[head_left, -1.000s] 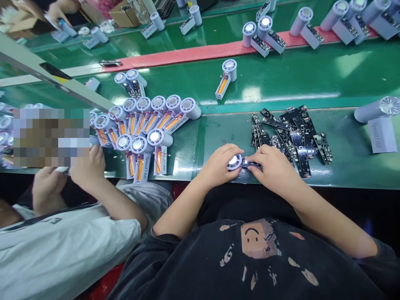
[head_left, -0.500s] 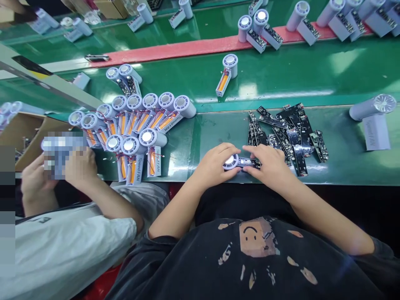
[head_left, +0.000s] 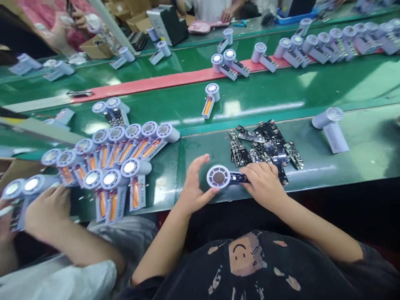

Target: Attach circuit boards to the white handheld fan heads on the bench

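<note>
Pinching a black circuit board crosswise, the right grip holds its round white fan head beside the open left grip.

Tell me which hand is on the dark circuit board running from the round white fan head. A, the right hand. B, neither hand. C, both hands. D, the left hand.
A: the right hand covers the end of the dark circuit board running from the round white fan head, while the spread left hand sits beside the fan head, off the board.
</note>
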The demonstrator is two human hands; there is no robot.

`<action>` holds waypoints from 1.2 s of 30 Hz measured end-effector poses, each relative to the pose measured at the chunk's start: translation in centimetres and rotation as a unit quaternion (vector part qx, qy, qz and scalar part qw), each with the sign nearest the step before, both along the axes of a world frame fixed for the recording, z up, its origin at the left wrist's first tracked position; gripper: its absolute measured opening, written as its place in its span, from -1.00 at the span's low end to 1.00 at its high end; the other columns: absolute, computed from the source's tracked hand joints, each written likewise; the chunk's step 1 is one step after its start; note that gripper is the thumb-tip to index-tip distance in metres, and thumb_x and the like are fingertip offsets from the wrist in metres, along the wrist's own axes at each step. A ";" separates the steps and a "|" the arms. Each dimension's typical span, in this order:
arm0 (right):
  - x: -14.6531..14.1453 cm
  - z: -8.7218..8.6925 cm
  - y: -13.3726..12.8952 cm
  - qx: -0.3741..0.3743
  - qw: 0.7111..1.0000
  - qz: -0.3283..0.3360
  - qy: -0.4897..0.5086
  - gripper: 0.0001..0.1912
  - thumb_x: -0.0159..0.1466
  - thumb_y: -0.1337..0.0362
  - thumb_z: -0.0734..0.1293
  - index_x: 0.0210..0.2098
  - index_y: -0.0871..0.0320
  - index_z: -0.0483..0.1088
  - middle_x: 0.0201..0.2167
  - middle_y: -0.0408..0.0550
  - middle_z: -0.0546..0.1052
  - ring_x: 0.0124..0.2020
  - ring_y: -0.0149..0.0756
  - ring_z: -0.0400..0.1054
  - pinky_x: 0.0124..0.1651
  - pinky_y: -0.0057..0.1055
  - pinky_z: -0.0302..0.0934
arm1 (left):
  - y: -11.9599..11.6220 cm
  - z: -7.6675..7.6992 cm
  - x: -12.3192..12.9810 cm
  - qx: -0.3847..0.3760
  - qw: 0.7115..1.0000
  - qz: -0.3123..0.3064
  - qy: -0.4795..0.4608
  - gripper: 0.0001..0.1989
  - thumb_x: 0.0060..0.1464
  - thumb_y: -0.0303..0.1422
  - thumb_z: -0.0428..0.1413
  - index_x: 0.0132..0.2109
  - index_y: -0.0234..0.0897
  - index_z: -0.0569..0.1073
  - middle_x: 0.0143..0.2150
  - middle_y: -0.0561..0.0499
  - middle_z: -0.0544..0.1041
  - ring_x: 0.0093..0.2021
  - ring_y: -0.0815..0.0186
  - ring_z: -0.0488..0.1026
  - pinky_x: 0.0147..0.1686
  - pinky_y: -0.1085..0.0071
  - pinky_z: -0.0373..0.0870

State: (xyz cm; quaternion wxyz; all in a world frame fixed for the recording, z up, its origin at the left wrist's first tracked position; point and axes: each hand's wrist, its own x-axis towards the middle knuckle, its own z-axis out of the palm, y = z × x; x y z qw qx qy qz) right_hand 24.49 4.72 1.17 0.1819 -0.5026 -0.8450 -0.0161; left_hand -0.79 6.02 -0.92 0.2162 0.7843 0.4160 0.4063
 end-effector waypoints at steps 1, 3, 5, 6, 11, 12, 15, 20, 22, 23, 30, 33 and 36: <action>1.1 0.3 0.2 0.008 0.999 -0.033 0.019 -0.82 0.39 0.18 0.31 -0.06 0.10 0.43 -0.13 -0.06 0.54 -0.13 -0.15 0.28 -0.07 -0.25 -0.05 | 0.0 -0.3 -0.4 0.003 1.000 0.015 -0.023 -0.27 0.23 -0.07 0.12 0.41 -0.12 0.03 0.33 -0.26 0.27 0.29 -0.01 0.34 0.30 -0.07 0.26; 4.1 0.7 0.7 0.021 0.990 -0.134 0.033 -0.75 0.43 0.13 0.23 -0.02 0.11 0.41 -0.12 0.00 0.53 -0.12 -0.13 0.28 -0.09 -0.25 -0.04 | 0.1 -0.8 -1.3 -0.007 0.998 0.041 -0.040 -0.34 0.26 -0.10 0.09 0.39 -0.12 0.07 0.31 -0.25 0.30 0.24 0.03 0.40 0.26 -0.04 0.32; 7.7 0.8 1.4 0.024 0.963 -0.267 0.009 -0.67 0.43 0.09 0.19 0.01 0.17 0.41 -0.12 0.09 0.52 -0.13 -0.07 0.28 -0.11 -0.23 -0.04 | 0.9 -0.8 -1.8 -0.014 0.998 0.067 -0.013 -0.42 0.25 -0.14 0.09 0.34 -0.13 0.17 0.25 -0.23 0.37 0.19 0.06 0.44 0.19 0.01 0.39; 9.5 0.7 1.8 0.013 0.943 -0.331 -0.010 -0.65 0.42 0.10 0.19 0.01 0.20 0.41 -0.11 0.14 0.51 -0.12 -0.03 0.28 -0.12 -0.21 -0.04 | 1.6 -0.6 -1.9 -0.016 0.997 0.077 0.014 -0.46 0.24 -0.15 0.10 0.30 -0.15 0.23 0.22 -0.21 0.40 0.16 0.06 0.46 0.17 0.03 0.42; 15.1 -0.8 2.9 -0.042 0.881 -0.469 -0.049 -0.59 0.38 0.13 0.18 0.03 0.29 0.42 -0.09 0.28 0.48 -0.06 0.11 0.25 -0.09 -0.11 -0.02 | 9.5 0.9 -0.1 -0.025 0.986 0.078 0.146 -0.56 0.18 -0.19 0.09 0.16 -0.21 0.38 0.12 -0.16 0.50 0.16 0.06 0.46 0.21 0.02 0.40; 15.4 -1.2 3.0 -0.042 0.878 -0.475 -0.044 -0.57 0.39 0.11 0.16 0.04 0.29 0.41 -0.09 0.29 0.48 -0.06 0.12 0.24 -0.08 -0.09 -0.01 | 11.7 1.2 0.6 -0.017 0.982 0.087 0.164 -0.56 0.16 -0.21 0.09 0.16 -0.23 0.38 0.15 -0.17 0.49 0.20 0.04 0.42 0.26 0.00 0.34; 15.5 -1.8 3.6 -0.024 0.879 -0.476 -0.019 -0.54 0.40 0.09 0.13 0.06 0.30 0.40 -0.08 0.32 0.47 -0.05 0.16 0.23 -0.08 -0.04 0.02 | 17.9 2.1 2.7 -0.057 0.949 0.184 0.249 -0.45 0.17 -0.26 0.08 0.27 -0.35 0.28 0.36 -0.29 0.29 0.40 0.03 0.19 0.41 0.08 0.13; 15.7 -1.7 5.2 0.025 0.869 -0.494 0.020 -0.52 0.38 0.15 0.18 0.18 0.31 0.33 0.03 0.44 0.38 -0.01 0.23 0.25 -0.08 0.05 0.09 | 22.8 2.8 5.5 -0.141 0.911 0.225 0.317 -0.60 0.21 -0.26 0.03 0.07 -0.47 0.45 0.17 -0.47 0.47 0.20 -0.15 0.43 0.17 0.01 0.37; 16.0 -1.5 5.6 0.032 0.868 -0.495 0.033 -0.47 0.36 0.14 0.22 0.26 0.26 0.26 0.13 0.45 0.31 0.06 0.27 0.22 -0.03 0.08 0.11 | 22.9 2.9 5.9 -0.146 0.907 0.228 0.323 -0.69 0.20 -0.26 0.02 -0.13 -0.43 0.52 -0.01 -0.46 0.57 0.03 -0.17 0.53 0.01 0.02 0.45; 16.2 -1.4 5.7 0.035 0.869 -0.492 0.036 -0.44 0.36 0.13 0.24 0.29 0.24 0.23 0.19 0.45 0.26 0.12 0.29 0.18 0.01 0.10 0.10 | 22.8 3.0 5.9 -0.146 0.906 0.233 0.323 -0.70 0.20 -0.27 0.01 -0.21 -0.42 0.53 -0.08 -0.45 0.59 -0.03 -0.16 0.55 -0.07 0.05 0.47; 18.5 -0.3 6.4 -0.048 0.878 -0.473 0.048 -0.36 0.38 0.08 0.23 0.35 0.27 0.17 0.20 0.45 0.31 0.10 0.29 0.27 0.00 0.05 0.13 | 17.2 4.3 1.7 -0.127 0.923 0.239 0.275 -0.59 0.26 -0.27 -0.14 -0.46 -0.28 0.44 -0.55 0.00 0.46 -0.45 0.27 0.45 -0.45 0.41 0.29; 20.3 0.2 7.8 -0.047 0.868 -0.489 0.073 -0.33 0.35 0.08 0.29 0.34 0.31 0.21 0.20 0.56 0.30 0.14 0.39 0.25 -0.02 0.08 0.09 | 11.6 4.1 -0.4 -0.122 0.926 0.242 0.264 -0.65 0.21 -0.26 -0.09 -0.45 -0.26 0.45 -0.53 0.01 0.47 -0.45 0.27 0.44 -0.44 0.40 0.29; 22.2 0.6 9.6 -0.056 0.833 -0.537 0.120 -0.30 0.33 0.10 0.34 0.35 0.34 0.21 0.22 0.67 0.25 0.24 0.43 0.17 0.01 0.15 0.03 | 5.2 3.2 -0.9 -0.116 0.925 0.249 0.262 -0.73 0.16 -0.28 -0.05 -0.33 -0.26 0.51 -0.37 -0.04 0.57 -0.34 0.22 0.51 -0.33 0.36 0.39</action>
